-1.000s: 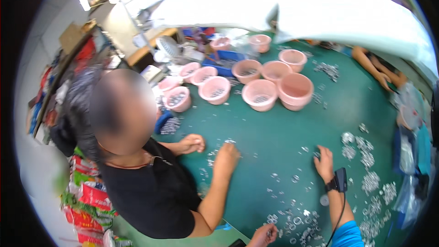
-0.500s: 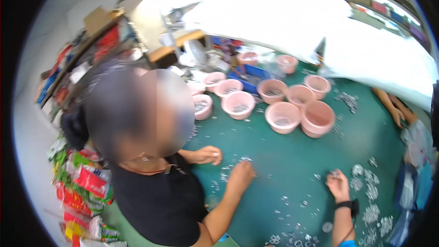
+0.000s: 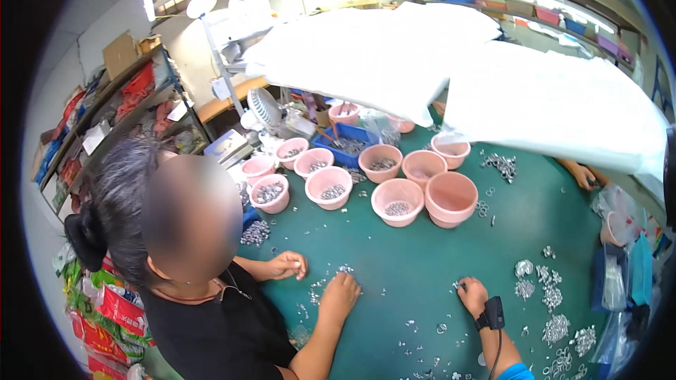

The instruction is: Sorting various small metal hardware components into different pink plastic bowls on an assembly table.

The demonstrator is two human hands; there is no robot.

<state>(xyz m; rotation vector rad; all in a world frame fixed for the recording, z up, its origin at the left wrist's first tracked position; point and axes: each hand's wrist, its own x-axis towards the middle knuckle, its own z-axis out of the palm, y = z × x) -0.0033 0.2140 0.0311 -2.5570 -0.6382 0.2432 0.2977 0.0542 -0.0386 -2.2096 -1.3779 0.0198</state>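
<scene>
My left hand [image 3: 473, 294] is at the green tabletop [image 3: 415, 267], back upward, fingers curled in together. A black device with a cable is strapped round its wrist, and a blue sleeve shows below. Beside the fingertips lies a tiny silvery metal piece [image 3: 455, 286]; what the fingers themselves hold is hidden. Small loose metal parts [image 3: 441, 328] are scattered below the hand, and heaps of metal parts [image 3: 555, 329] lie to its right. My right hand is out of view.
A co-worker at the left has both hands [image 3: 341, 295] over small metal bits. Pink bowls [image 3: 451, 200], several with metal parts, and a blue tray [image 3: 345, 159] stand behind. White sheeting [image 3: 563, 105] hangs over the far side. Another person's hand [image 3: 581, 176] rests beneath it.
The view has shifted, so the bowls sit lower and further left. My left hand has turned from palm up, with silvery bits at its fingers, to back up at the tabletop.
</scene>
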